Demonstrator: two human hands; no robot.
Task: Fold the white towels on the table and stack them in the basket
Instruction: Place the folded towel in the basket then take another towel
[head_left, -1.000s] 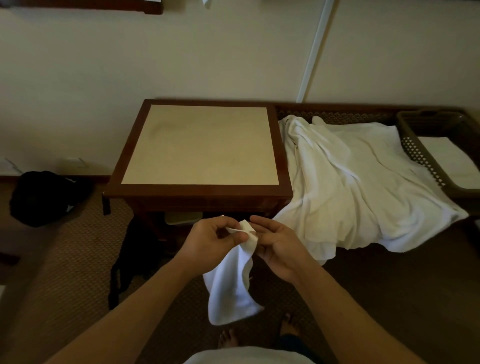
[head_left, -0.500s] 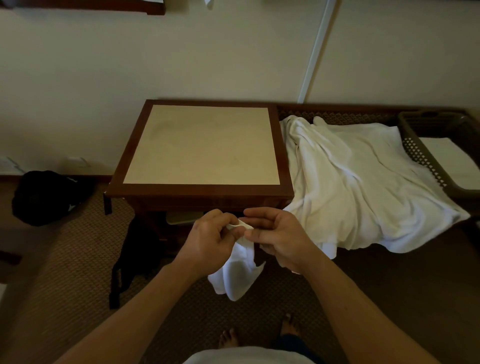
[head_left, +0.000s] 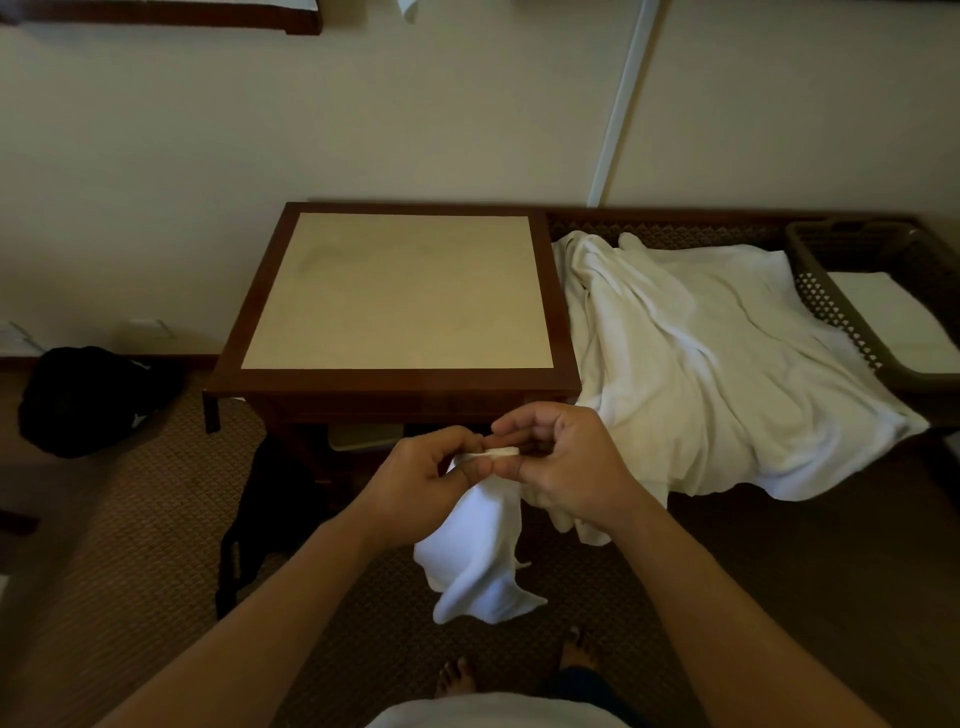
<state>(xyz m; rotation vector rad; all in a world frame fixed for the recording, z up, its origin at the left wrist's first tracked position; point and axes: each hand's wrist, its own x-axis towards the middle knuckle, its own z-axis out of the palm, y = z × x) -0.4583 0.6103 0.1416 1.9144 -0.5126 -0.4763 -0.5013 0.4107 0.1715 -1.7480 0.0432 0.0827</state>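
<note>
A: Two hands meet at lower centre of the frame, both on one small white towel (head_left: 480, 551). The left hand (head_left: 421, 480) has its fingers curled, thumb and fingertips pinching the towel's top edge. The right hand (head_left: 563, 465) pinches that same edge from the other side, fingers bent round it.

B: And the rest of the cloth?

A: It hangs below the hands in a loose bunch, its lowest corners dangling above the patterned carpet (head_left: 130, 561), in front of the bench and clear of it.

B: Where are the other towels?

A: A big heap of white towels (head_left: 701, 364) lies spread at right of centre, draped over a low dark bench (head_left: 675, 221) with a lattice back; its near edge hangs over the front. Touching the heap's right side is a dark perforated basket (head_left: 831, 317) at the right edge of the frame, with a folded white towel (head_left: 883, 317) lying flat inside.

B: The square piece in the middle?

A: A wooden side table (head_left: 395, 382) with a pale inset top, standing against the wall just left of the heap.

B: Anything else?

A: A black bag (head_left: 85, 400) sits on the floor at far left, another dark bag (head_left: 270, 509) under the table's near left corner, and bare feet (head_left: 457, 680) show at the bottom.
</note>
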